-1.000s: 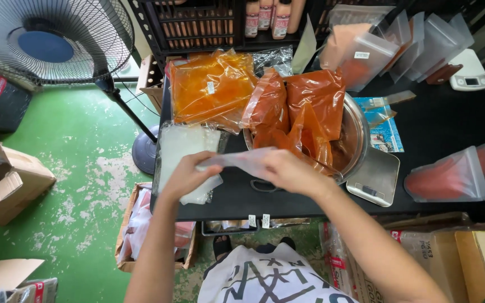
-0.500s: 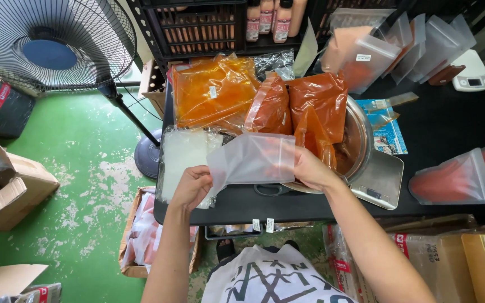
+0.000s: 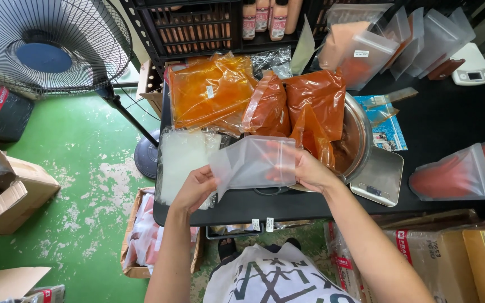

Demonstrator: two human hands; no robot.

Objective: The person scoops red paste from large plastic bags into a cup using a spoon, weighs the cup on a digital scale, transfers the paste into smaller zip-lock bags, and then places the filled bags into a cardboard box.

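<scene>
Both my hands hold an empty frosted plastic pouch (image 3: 252,163) above the near edge of the black table (image 3: 450,120). My left hand (image 3: 197,188) pinches its lower left corner. My right hand (image 3: 305,168) grips its right side, fingers partly behind the plastic. Just behind the pouch sits a metal bowl (image 3: 360,137) with red-orange paste, and bags of red-orange powder (image 3: 315,106) lean on it. A stack of empty clear pouches (image 3: 183,160) lies at the table's left.
A silver kitchen scale (image 3: 380,177) sits right of the bowl, a filled pouch (image 3: 456,177) further right. Large orange bags (image 3: 209,92) lie at the back left. A standing fan (image 3: 46,47) and cardboard boxes (image 3: 7,191) stand on the green floor.
I have lifted the pouch off the stack and raised it, spreading it between both hands. The view has tilted slightly.
</scene>
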